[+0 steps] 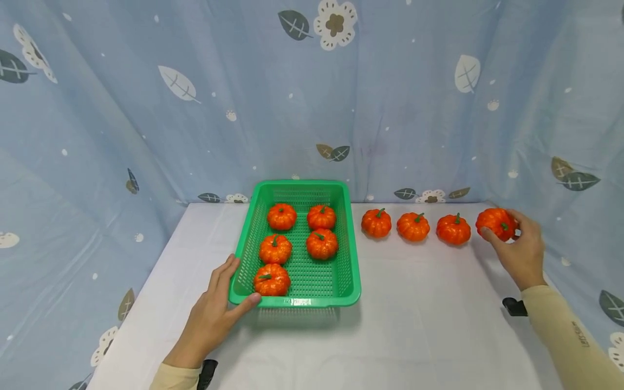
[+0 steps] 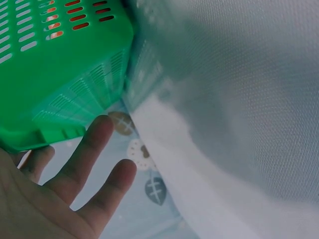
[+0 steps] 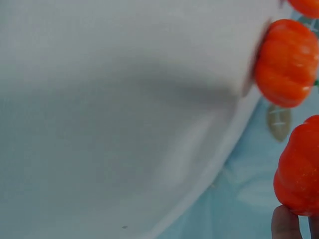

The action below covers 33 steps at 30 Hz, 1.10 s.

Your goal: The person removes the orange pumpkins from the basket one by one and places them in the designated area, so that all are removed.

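At the right end of a row, my right hand [image 1: 524,252] grips a small orange pumpkin [image 1: 496,223] with a green stem between thumb and fingers. In the right wrist view this pumpkin [image 3: 300,169] appears at the right edge, a fingertip against its underside. My left hand [image 1: 212,311] rests on the near left corner of a green plastic basket [image 1: 355,254], thumb across the front rim. The left wrist view shows its fingers [image 2: 82,159] spread and mostly straight beside the basket wall [image 2: 55,74]. Several similar pumpkins [image 1: 275,249] lie inside the basket.
To the right of the basket, three more pumpkins [image 1: 413,226] stand in a row near the back of the white table [image 1: 414,325]. A blue curtain [image 1: 273,97] with leaves and flowers hangs behind the table and along its sides.
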{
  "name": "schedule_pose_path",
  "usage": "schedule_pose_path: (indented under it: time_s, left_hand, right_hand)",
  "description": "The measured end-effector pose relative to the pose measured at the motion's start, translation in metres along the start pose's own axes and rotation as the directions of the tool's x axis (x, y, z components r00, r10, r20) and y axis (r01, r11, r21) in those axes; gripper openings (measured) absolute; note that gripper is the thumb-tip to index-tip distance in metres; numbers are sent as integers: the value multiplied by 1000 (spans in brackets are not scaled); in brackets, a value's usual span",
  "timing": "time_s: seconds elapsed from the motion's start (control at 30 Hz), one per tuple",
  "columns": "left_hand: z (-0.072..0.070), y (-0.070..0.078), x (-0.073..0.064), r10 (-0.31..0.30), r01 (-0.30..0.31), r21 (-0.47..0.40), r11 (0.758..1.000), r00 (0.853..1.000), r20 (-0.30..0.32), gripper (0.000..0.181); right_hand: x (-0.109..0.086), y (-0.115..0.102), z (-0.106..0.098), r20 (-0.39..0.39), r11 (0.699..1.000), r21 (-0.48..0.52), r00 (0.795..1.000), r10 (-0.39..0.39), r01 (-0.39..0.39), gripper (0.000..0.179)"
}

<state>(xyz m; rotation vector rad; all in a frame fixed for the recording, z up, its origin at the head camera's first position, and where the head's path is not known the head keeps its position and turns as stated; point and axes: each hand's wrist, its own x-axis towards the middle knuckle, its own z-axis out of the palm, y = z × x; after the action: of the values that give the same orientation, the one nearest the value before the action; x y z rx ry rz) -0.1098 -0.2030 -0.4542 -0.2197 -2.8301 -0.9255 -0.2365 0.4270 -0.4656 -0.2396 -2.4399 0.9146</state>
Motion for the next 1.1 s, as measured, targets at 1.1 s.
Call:
schedule_pose_path:
  time_s: [1.1]
  left_hand:
    - [4,-3,-1,-16,16,6,1000,1000,-12,85]
  right_hand:
    - [24,31,15,382,956,-217,885,267,-195,97]
